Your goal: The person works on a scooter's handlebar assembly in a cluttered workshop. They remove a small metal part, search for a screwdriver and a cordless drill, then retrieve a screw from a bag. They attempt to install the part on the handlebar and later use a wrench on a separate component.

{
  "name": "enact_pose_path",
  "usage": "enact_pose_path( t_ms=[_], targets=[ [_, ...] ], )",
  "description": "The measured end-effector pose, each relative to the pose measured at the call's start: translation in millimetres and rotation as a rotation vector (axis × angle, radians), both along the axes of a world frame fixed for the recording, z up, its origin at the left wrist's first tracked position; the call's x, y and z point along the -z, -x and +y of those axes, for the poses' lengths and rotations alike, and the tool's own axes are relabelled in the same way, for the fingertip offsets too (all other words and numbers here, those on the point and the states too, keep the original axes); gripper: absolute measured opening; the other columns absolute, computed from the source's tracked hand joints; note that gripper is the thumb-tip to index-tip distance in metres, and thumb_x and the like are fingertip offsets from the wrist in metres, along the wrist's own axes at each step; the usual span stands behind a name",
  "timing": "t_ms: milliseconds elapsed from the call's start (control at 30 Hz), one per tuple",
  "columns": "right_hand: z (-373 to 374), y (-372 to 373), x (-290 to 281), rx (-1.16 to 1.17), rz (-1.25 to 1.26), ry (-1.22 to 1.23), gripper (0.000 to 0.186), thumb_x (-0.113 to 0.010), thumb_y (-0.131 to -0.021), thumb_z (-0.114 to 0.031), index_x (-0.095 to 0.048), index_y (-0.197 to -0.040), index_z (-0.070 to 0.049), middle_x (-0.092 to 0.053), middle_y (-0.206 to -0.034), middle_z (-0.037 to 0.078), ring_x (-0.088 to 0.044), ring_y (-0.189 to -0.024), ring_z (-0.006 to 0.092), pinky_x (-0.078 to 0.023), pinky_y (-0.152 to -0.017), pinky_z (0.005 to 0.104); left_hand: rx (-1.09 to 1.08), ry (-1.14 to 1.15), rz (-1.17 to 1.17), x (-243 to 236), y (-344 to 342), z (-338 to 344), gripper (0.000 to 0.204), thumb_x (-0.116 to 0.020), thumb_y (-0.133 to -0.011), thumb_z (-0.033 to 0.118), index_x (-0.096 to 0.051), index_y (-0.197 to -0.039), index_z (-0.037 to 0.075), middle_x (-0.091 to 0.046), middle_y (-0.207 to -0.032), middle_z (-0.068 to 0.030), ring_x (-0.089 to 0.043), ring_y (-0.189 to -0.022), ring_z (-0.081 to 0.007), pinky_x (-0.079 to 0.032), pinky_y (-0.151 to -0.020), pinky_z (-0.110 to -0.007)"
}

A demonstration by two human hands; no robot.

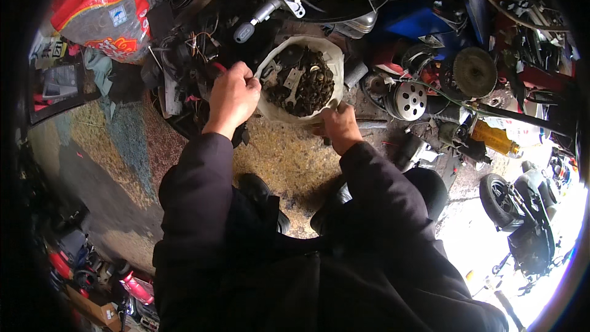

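Two bare hands work at a round pale tub [339, 71], one at either side of its opening. The right hand [342, 126] is clamped on the near right part of the rim, the thumb lying over the edge; the fingers beneath are mostly hidden. The left hand [233, 98] is at the left rim, its fingers curled inward and the tips close together; whether they pinch anything or touch the edge cannot be told.

The tub lies ahead of the person, its mouth facing up, with a heap of small dark metal parts [313, 89] inside, densest toward the right wall. Whether its base rests on the floor or is lifted cannot be told.

For room, a stretch of stained floor [279, 154] runs from the tub's near edge back to the person's shoes [255, 189], and more floor spreads to the left. The other edges are tighter. Dark tangled parts [190, 55] crowd the left side, beyond the left hand. A silver tool with a dark handle [261, 17] lies past the far left rim. Just beside the right edge is a short metal cylinder [355, 74]; farther right stand a silver disc with holes [410, 101] and a dark toothed wheel [474, 72].
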State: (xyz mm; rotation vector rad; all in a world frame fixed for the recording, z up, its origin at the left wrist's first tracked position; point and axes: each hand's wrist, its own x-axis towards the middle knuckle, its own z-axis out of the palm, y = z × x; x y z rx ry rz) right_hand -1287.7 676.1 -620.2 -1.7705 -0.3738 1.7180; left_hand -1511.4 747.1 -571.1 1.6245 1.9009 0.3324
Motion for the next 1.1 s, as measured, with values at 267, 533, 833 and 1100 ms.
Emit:
enact_pose_path(
  t_ms=[267, 533, 833, 1100],
  targets=[
    [-23, -22, 8, 0.076, 0.262, -0.074, 0.031, -0.055, -0.092, -0.002, -0.056, -0.121, 0.010, -0.069, -0.112, 0.019, -0.072, -0.095, 0.0313, -0.065, -0.073, 0.0404, 0.016, -0.102, -0.188, 12, -14, -8, 0.014, -0.066, -0.093, 0.010, -0.059, -0.093, -0.001, -0.066, -0.081, -0.0132, -0.063, -0.073, -0.0192, -0.051, -0.069, -0.035],
    [-28, -29, 7, 0.026, 0.255, -0.095, 0.039, -0.053, -0.091, 0.000, -0.051, -0.129, 0.010, -0.065, -0.120, 0.019, -0.069, -0.104, 0.0328, -0.064, -0.082, 0.0434, 0.016, -0.149, -0.146, 10, -23, -4, 0.011, -0.067, -0.089, 0.007, -0.059, -0.088, -0.001, -0.067, -0.076, -0.0180, -0.067, -0.071, -0.0312, -0.053, -0.065, -0.039],
    [-40, -41, 12, 0.093, 0.313, -0.053, 0.047, -0.054, -0.090, 0.000, -0.045, -0.135, 0.009, -0.063, -0.123, 0.020, -0.070, -0.104, 0.0361, -0.064, -0.083, 0.0459, 0.110, -0.224, -0.143, 4, -38, -19, 0.010, -0.065, -0.081, 0.000, -0.055, -0.081, 0.001, -0.066, -0.073, -0.0208, -0.068, -0.073, -0.0415, -0.054, -0.064, -0.046],
    [-46, -44, 14, 0.063, 0.292, -0.055, 0.048, -0.056, -0.092, -0.002, -0.045, -0.138, 0.008, -0.064, -0.122, 0.020, -0.070, -0.102, 0.0342, -0.064, -0.082, 0.0443, 0.138, -0.315, -0.189, 7, -47, -26, 0.015, -0.066, -0.078, -0.002, -0.051, -0.078, 0.001, -0.064, -0.072, -0.0194, -0.066, -0.071, -0.0413, -0.053, -0.064, -0.046]
  ],
)
